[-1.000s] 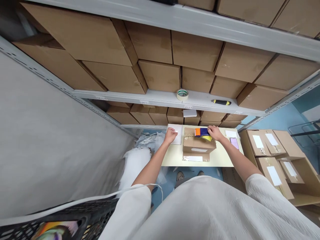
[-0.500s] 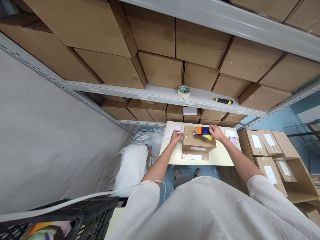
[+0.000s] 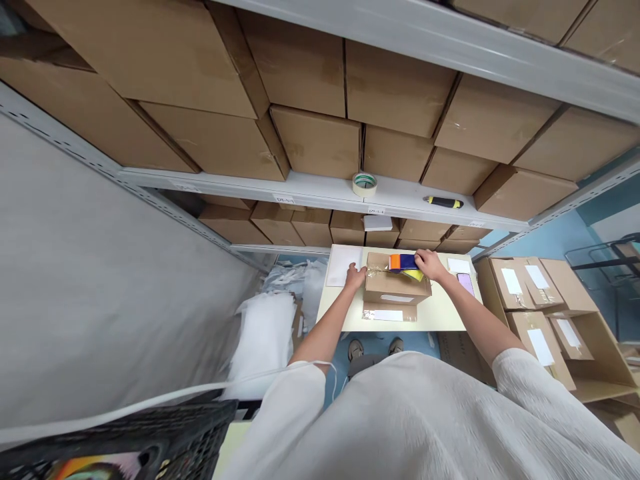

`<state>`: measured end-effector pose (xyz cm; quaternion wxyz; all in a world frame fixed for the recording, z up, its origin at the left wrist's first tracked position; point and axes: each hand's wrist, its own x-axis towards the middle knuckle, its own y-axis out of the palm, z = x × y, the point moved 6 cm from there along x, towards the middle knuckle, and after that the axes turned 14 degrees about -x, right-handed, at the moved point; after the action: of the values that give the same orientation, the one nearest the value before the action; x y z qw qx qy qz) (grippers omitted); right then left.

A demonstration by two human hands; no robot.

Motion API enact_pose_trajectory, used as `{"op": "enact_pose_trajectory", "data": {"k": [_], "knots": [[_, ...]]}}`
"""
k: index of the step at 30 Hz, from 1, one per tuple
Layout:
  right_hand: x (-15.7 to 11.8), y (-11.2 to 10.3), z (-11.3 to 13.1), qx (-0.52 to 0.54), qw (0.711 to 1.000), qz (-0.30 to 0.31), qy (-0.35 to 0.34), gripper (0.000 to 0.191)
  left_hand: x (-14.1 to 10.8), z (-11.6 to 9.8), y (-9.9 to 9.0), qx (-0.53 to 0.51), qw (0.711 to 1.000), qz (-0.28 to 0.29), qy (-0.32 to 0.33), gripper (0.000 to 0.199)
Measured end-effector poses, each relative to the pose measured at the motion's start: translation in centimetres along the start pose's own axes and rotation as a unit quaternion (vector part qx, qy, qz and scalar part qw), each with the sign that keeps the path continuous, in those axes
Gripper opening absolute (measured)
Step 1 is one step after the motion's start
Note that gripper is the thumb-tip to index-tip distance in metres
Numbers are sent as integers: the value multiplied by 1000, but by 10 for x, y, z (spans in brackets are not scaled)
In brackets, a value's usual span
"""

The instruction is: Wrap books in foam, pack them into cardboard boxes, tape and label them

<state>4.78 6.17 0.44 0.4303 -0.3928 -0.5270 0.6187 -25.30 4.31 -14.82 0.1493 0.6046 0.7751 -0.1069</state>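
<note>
At the box's [image 3: 391,288] left end, left hand [image 3: 355,276]; tape dispenser [image 3: 403,262] in right [image 3: 427,264].

The tape dispenser [image 3: 403,262] is orange, dark blue and yellow.

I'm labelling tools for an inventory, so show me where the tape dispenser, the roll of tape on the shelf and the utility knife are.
Tape dispenser [image 3: 407,261]: head view, its blue body.
Roll of tape [image 3: 364,192]: head view, its outer side.
Utility knife [image 3: 444,202]: head view, its handle.
</note>
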Motion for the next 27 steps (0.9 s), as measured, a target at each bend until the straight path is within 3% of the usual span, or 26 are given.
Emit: {"op": "enact_pose_trajectory", "data": {"k": [2,4,7,10,13,17,21,25,27], "knots": [[0,0,0,4,1000,0,-4,31,-7,-12,-7,38,998,-49,9,48],[0,0,0,11,1000,-2,-5,31,-18,-39,-4,65,992,-44,98,50],[-1,0,-1,21,1000,-5,-4,31,-45,-84,27,122,957,88,247,65],[-2,0,-1,28,1000,-11,-5,31,-73,-108,68,177,903,235,312,87],[-1,0,1,37,999,-13,-9,30,-86,-117,100,225,871,287,330,96],[0,3,0,49,999,-10,-11,29,-90,-121,124,285,848,299,332,85],[-1,5,-6,93,996,1,-10,30,-94,-127,133,316,836,296,338,76],[-3,7,-14,159,986,51,-11,28,-98,-132,135,357,822,288,338,75],[-6,7,-16,179,981,72,-28,38,-98,-134,135,386,811,286,334,73]]}}
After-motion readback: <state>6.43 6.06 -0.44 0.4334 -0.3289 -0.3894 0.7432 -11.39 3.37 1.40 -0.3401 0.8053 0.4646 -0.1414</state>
